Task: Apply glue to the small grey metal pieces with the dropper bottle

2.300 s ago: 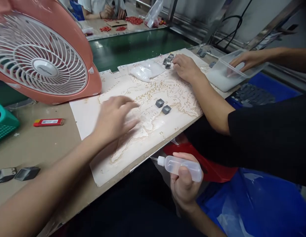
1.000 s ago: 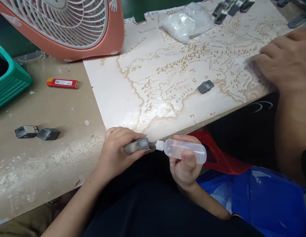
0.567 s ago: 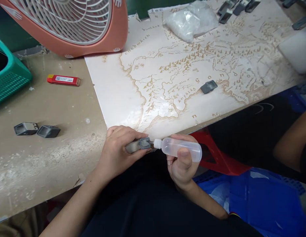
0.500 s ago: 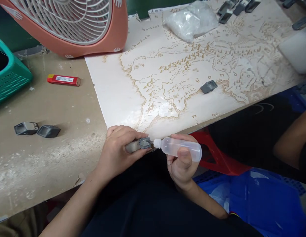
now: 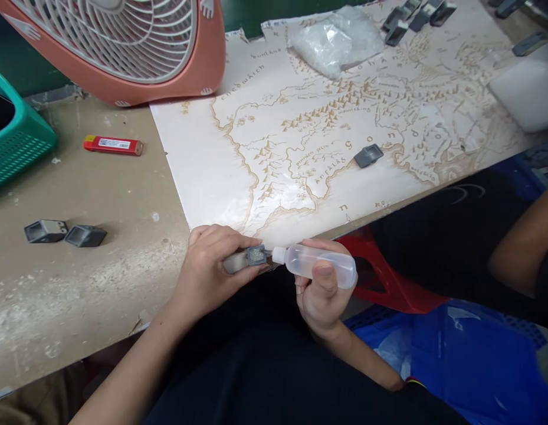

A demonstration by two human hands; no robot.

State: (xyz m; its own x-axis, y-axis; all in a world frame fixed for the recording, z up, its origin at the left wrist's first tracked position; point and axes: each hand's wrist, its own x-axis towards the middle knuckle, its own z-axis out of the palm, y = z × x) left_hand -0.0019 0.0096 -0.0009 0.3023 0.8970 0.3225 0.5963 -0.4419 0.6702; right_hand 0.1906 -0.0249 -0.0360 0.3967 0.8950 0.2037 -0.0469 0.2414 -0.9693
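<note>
My left hand (image 5: 209, 268) is closed on a small grey square part (image 5: 256, 255) at the table's near edge, its open side facing up. My right hand (image 5: 320, 295) grips a clear squeeze bottle (image 5: 320, 270) lying sideways, its white nozzle touching the grey part. Both hands hover just off the front edge of a map-printed sheet (image 5: 309, 124). One more grey part (image 5: 368, 156) lies alone on that sheet.
Two grey parts (image 5: 65, 233) sit on the dusty table at left, near a red lighter (image 5: 113, 145) and a teal basket (image 5: 15, 141). A salmon fan (image 5: 123, 47) stands behind. A plastic bag (image 5: 338, 38), several grey parts (image 5: 415, 15) and a white tub (image 5: 524, 94) lie far right. Another person's arm (image 5: 521, 242) is at right.
My left hand picked a grey part off the sheet and brought it to the table edge. The bottle nozzle met it. The other person's hand withdrew from the sheet.
</note>
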